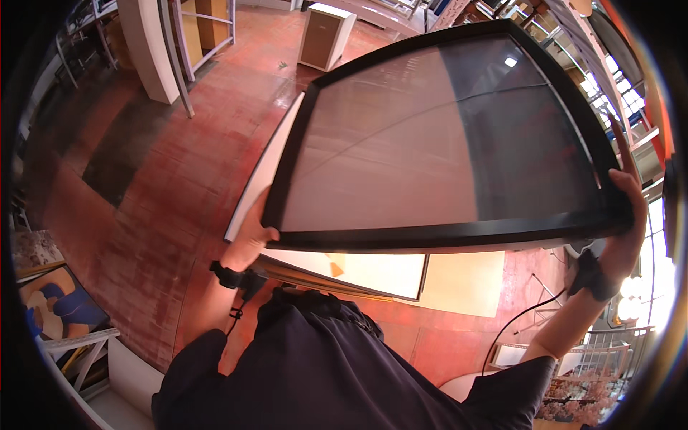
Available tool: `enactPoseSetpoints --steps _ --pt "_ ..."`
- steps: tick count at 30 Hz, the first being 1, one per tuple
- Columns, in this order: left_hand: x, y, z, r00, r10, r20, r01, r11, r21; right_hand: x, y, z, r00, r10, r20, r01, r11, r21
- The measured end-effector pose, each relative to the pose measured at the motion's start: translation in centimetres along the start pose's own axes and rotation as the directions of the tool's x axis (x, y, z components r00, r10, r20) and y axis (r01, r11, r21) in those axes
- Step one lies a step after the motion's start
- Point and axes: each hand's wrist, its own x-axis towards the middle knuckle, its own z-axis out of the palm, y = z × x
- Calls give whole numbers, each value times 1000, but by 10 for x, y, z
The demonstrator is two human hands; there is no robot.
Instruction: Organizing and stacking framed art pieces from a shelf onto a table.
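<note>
Held up in front of the chest and filling most of the view: a large black-framed glass panel [430,143], its pane translucent and grey, darker on the right-hand part. Long axis running left to right across the body, near edge toward the chest, far edge tilted up and away toward the back of the room, flat face turned up to the camera. Clear of the floor and of everything under it — carried only by the two hands.

Left hand [251,233] clamped on the near left corner of the frame, thumb over the black edge, fingers hidden underneath. Right hand [625,215] clamped on the right edge near the near right corner, fingers stretched up along the frame. Hands well apart, one at each end of the near side. Dark wristband on each wrist.

Just below the panel, a white-faced board in a dark frame [358,271], partly hidden, with a pale sheet [466,283] beside it. Underneath, a red tiled floor [165,179]. Farther off, a small white cabinet [326,34] near the top — and a painted picture [61,308] leaning at the lower left.
</note>
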Motion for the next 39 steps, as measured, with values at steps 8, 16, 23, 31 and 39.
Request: enactPoseSetpoints --steps 8,16,23,31,39 --pt "7 -47 51 980 -126 154 169 938 -304 8 -31 -37 982 -172 80 183 751 -634" --pt "5 -63 65 982 -113 151 153 945 -290 28 -42 -41 972 8 234 99 890 -445" --pt "-5 -53 76 927 146 345 -271 897 348 20 -65 -2 995 55 78 -3 831 -556" --pt "-8 -26 124 862 287 418 -462 783 416 10 -76 12 995 83 48 -39 803 -594" --pt "-11 -34 132 896 310 318 -440 719 538 7 -72 25 996 69 56 -22 805 -593"
